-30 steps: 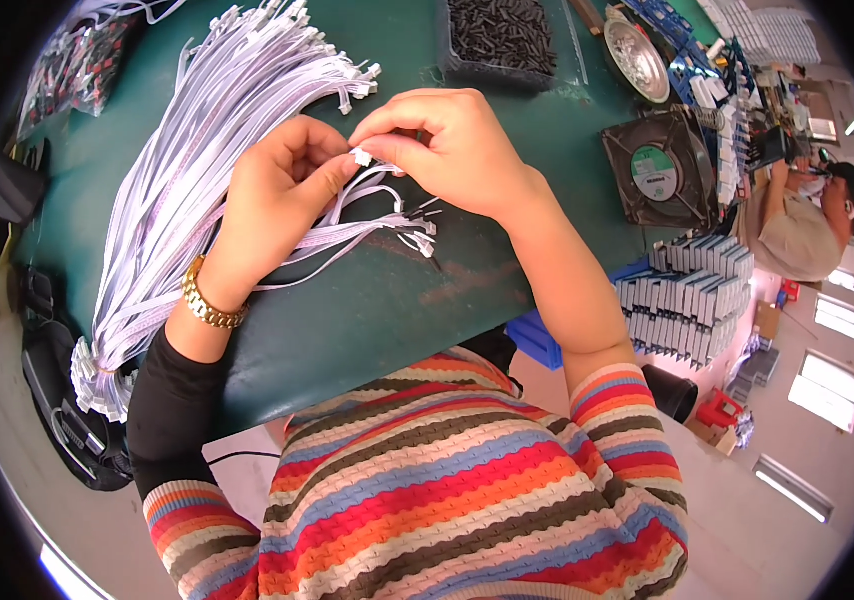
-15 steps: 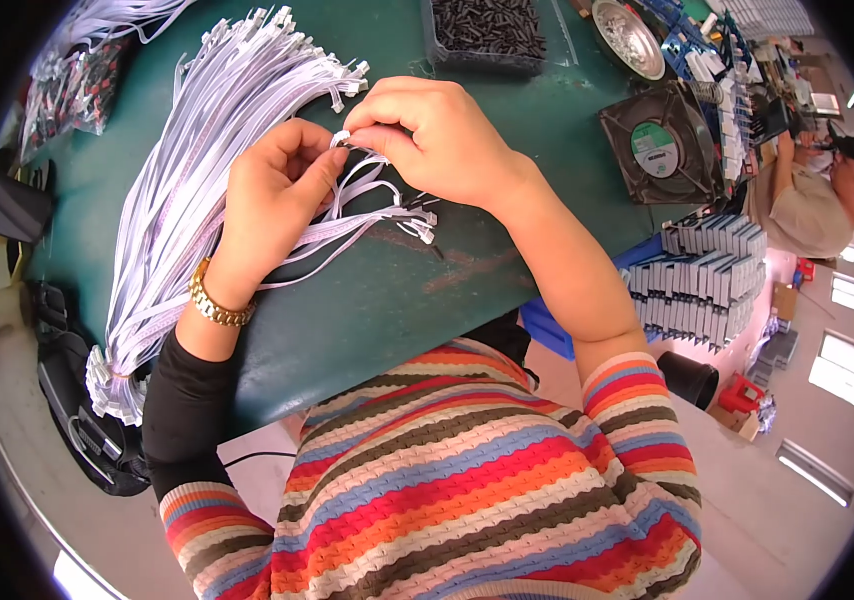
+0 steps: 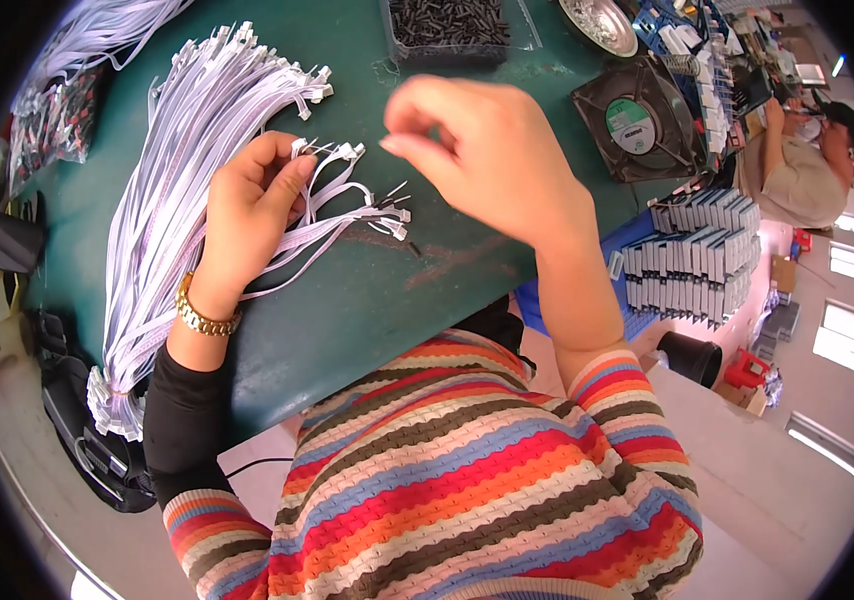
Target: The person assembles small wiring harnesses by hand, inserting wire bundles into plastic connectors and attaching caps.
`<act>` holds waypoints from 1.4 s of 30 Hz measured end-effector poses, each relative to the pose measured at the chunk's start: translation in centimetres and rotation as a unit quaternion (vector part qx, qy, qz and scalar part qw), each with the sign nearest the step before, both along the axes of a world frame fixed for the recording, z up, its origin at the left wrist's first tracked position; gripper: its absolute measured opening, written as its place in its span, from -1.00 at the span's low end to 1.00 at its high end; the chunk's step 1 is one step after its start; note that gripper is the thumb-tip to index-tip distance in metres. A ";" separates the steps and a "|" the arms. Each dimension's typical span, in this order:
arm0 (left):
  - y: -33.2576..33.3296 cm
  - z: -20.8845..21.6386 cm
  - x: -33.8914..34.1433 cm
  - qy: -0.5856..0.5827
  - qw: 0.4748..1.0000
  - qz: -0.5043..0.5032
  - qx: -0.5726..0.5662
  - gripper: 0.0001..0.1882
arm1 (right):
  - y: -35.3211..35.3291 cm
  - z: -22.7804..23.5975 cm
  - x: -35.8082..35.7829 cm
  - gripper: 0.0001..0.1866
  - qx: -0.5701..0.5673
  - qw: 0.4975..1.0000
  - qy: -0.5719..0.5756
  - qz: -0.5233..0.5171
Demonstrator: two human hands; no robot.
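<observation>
My left hand (image 3: 252, 200), with a gold watch at its wrist, pinches a white flat cable near its small white connector (image 3: 299, 147). Beside the fingers, other white cable ends with connectors (image 3: 349, 152) stick out to the right. More cable ends with thin black sleeves (image 3: 387, 212) lie on the green table just right of that hand. My right hand (image 3: 492, 150) hovers apart from the cables, its fingers curled and blurred; whether anything is between them I cannot make out. A large bundle of white flat cables (image 3: 162, 200) stretches along the table to the left.
A clear tub (image 3: 447, 55) of small black pieces stands at the far side. Toward the right are a metal bowl (image 3: 602, 25), a black fan (image 3: 637, 122) and stacked grey-white parts (image 3: 692, 260) in a blue crate. A co-worker (image 3: 802, 170) sits farther right.
My right hand has left the connector and moved right, away from my left hand. The left hand keeps its pinch on the cable. The whole view has shifted slightly.
</observation>
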State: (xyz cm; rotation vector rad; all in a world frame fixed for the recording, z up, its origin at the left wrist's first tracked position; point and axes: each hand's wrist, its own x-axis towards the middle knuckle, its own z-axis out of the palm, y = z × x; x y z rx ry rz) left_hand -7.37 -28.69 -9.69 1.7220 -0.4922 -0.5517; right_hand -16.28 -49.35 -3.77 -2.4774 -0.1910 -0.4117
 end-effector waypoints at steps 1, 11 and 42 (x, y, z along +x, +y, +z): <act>0.0 0.1 -0.1 0.001 1.000 0.000 -0.003 -0.92 | 0.3 0.7 -1.6 -0.84 -0.003 1.000 0.001 0.000; -0.4 0.7 0.0 0.010 1.000 -0.011 -0.022 -0.94 | 3.4 -3.7 -7.1 -0.76 0.075 0.990 0.114 -0.039; 0.3 0.5 0.9 0.131 0.983 -0.061 -0.115 -0.96 | 2.9 -3.7 3.8 -0.90 0.416 0.905 0.079 0.040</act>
